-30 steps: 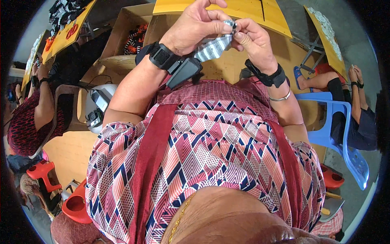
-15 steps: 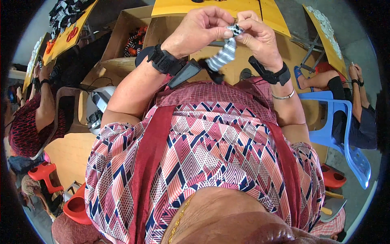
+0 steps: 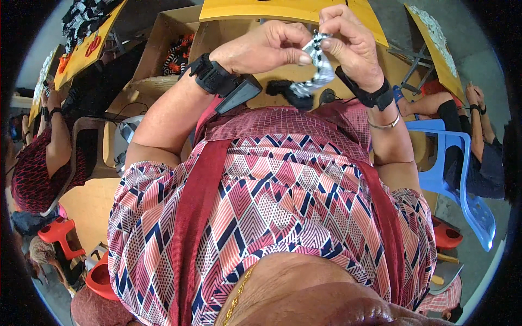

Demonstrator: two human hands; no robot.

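Big yellow table (image 3: 261, 10) up top, cut off by the frame. Left hand (image 3: 266, 48) and right hand (image 3: 353, 46) both pinch the upper end of a striped black-and-white knit piece (image 3: 324, 70) dangling below them. Looks like fiddly work on that end; next probably needs a steady pinch. Black tail (image 3: 281, 87)'s blurry, exact grip's hidden.

Could slip through just left of the striped fabric (image 3: 325, 70), above its dark hanging end. Was barred at its top by both hands (image 3: 269, 48), farther left by a cardboard box (image 3: 154, 48), beyond it by a yellow tabletop (image 3: 261, 10), well right by a blue chair (image 3: 466, 171).
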